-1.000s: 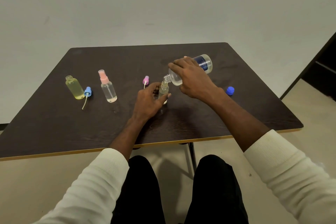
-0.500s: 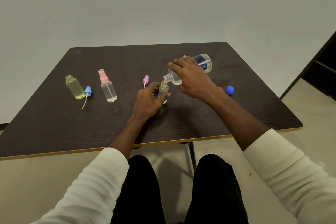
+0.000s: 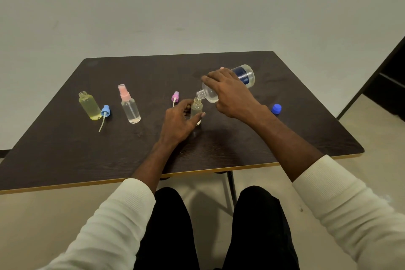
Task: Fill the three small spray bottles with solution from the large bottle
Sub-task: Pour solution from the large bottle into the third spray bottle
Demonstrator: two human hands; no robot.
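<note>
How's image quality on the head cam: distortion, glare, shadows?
Head view: wide-angle bowing bends the table edges; soft even light, no hard glare; faint shadow under the left hand; the large bottle label is too soft to read; sleeves blur toward the lower corners.

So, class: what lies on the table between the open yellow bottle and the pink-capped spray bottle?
In the head view, the blue spray cap with its dip tube lies between yellow bottle and pink-capped bottle.

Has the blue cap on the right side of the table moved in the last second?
No. The blue cap lies in the same spot near the table's right edge, just beyond the right forearm, as before.
</note>
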